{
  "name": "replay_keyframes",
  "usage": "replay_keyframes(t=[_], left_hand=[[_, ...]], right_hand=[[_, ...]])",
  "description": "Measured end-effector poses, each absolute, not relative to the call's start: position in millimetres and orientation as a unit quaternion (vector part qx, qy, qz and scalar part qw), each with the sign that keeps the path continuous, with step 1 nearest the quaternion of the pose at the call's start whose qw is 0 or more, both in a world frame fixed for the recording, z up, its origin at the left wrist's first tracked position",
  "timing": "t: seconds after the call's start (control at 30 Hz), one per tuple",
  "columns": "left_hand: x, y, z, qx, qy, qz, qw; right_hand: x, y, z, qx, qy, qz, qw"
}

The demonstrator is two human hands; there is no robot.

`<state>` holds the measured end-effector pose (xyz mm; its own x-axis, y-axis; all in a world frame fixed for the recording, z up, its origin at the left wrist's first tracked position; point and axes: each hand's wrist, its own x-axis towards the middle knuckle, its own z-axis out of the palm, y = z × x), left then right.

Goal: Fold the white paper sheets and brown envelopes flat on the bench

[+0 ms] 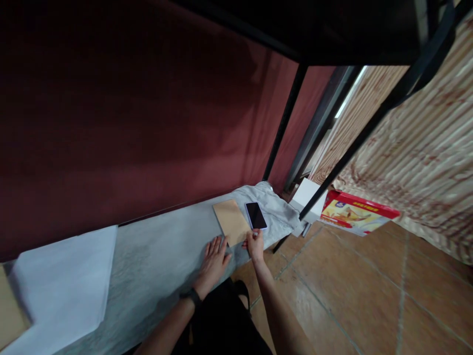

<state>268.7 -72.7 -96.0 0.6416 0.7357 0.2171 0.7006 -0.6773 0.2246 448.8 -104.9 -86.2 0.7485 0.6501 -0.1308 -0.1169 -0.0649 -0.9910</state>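
A flat tan paper piece, which looks like an envelope, lies on the grey cloth-covered surface. My left hand rests flat at its lower left corner, fingers stretched out, with a dark band on the wrist. At the paper's lower right edge, my right hand has its fingers curled in a pinch on it, though the exact grip is partly hidden. Just beyond those fingers lies a phone with a dark screen and a pale rim, close to the paper's right side.
White sheets lie to the left, beside another tan piece. Black shelf posts rise at the right end under a dark overhead shelf. A red-and-yellow box and a white box stand beyond, near a patterned curtain.
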Motion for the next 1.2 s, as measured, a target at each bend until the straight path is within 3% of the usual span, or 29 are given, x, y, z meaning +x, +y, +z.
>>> replay_keyframes(t=[0.63, 1.03, 1.2], left_hand=[[301.3, -76.8, -78.6, 0.897, 0.432, 0.093, 0.007], [301.3, -75.6, -81.9, 0.895, 0.424, 0.131, 0.048], [291.2, -84.0, -78.1, 0.898, 0.414, 0.141, 0.052]], right_hand=[[446.1, -111.5, -89.5, -0.672, -0.248, 0.300, 0.630], [443.4, -115.7, -84.6, -0.695, -0.275, 0.277, 0.604], [440.1, -119.8, -78.9, -0.739, -0.363, 0.168, 0.542]])
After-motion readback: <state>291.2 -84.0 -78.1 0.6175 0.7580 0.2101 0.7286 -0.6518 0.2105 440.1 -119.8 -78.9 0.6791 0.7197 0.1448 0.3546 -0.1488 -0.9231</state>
